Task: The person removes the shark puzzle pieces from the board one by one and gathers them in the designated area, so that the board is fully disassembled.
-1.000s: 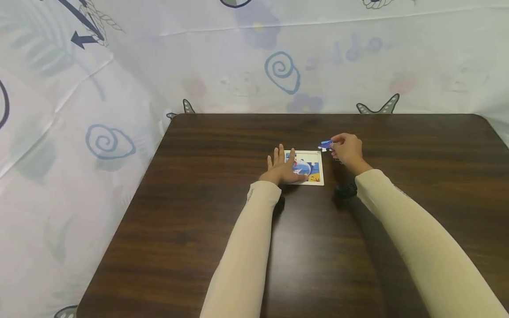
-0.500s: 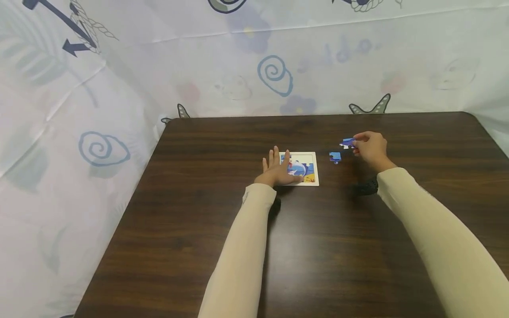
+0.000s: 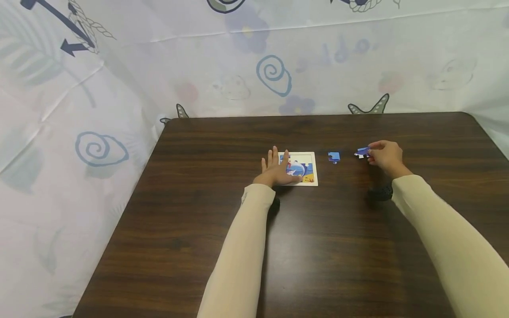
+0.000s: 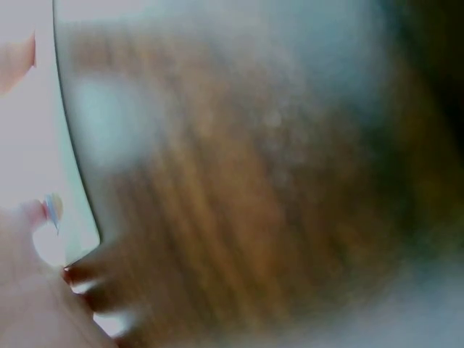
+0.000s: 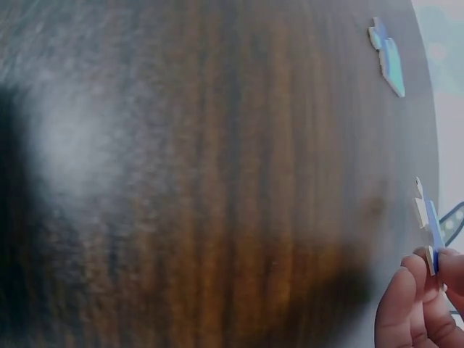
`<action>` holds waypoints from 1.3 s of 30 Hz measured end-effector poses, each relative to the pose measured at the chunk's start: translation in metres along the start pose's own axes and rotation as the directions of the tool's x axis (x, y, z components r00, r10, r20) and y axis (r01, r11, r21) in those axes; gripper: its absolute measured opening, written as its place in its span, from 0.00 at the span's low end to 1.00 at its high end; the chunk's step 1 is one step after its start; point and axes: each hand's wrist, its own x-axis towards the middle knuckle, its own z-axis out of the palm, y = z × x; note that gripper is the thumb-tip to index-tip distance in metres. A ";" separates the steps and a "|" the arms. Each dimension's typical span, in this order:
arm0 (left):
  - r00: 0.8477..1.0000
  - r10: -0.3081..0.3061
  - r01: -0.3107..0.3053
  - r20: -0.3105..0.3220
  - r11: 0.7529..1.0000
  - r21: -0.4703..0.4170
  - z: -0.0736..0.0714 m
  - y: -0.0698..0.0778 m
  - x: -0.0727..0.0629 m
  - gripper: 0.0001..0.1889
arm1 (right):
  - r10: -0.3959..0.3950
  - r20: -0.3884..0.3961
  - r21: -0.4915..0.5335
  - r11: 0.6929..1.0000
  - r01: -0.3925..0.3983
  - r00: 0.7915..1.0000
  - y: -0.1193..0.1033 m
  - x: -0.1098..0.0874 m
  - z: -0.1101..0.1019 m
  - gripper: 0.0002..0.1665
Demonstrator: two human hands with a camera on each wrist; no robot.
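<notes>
With fingers spread, my left hand (image 3: 276,171) rests on the left part of a small jigsaw puzzle in a pale frame (image 3: 316,170). Its picture shows a white and blue sea animal over yellow sand, with a bare cream area at the top right; the left side is hidden under the hand. Right of the frame, a blue puzzle piece (image 3: 334,157) lies on the table. My right hand (image 3: 386,155) pinches another blue and white puzzle piece (image 3: 362,152) between thumb and fingers, farther right. The right wrist view shows this held puzzle piece (image 5: 433,225) edge-on.
The dark wooden table (image 3: 318,247) extends around both hands. Behind it and on the left hangs a white cloth (image 3: 222,57) printed with shells and starfish. A dark band (image 3: 380,193) sits at the right wrist.
My right hand has moved right, away from the frame, with the pinched puzzle piece. The loose blue piece on the table has come into full view. My left hand stays on the puzzle.
</notes>
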 end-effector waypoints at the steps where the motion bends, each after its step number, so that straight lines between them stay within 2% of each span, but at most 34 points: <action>1: 1.000 0.001 -0.001 -0.001 1.000 0.000 0.000 0.000 0.000 0.52 | 0.000 0.003 -0.007 1.000 0.000 1.000 0.001 0.000 0.001 0.21; 9: 1.000 -0.002 0.002 -0.004 1.000 -0.005 0.001 0.000 0.001 0.52 | -0.061 0.001 -0.141 0.988 0.061 0.998 0.007 0.002 0.006 0.20; 16: 1.000 -0.001 0.001 -0.003 1.000 -0.006 0.000 0.000 0.001 0.52 | -0.068 0.028 -0.302 0.951 0.073 0.997 0.004 0.002 0.006 0.24; 22: 1.000 -0.001 0.001 -0.008 1.000 0.003 0.001 -0.001 0.003 0.52 | -0.084 0.028 -0.327 0.941 0.088 0.996 0.004 0.002 0.006 0.23; 35: 1.000 -0.001 0.001 -0.010 1.000 -0.010 0.002 -0.005 0.003 0.53 | -0.200 0.040 -0.400 0.895 0.199 0.979 0.003 -0.001 0.010 0.22; 39: 1.000 0.003 -0.003 -0.014 1.000 -0.019 0.002 -0.005 0.003 0.55 | -0.197 0.043 -0.404 0.893 0.197 0.980 0.002 -0.001 0.010 0.22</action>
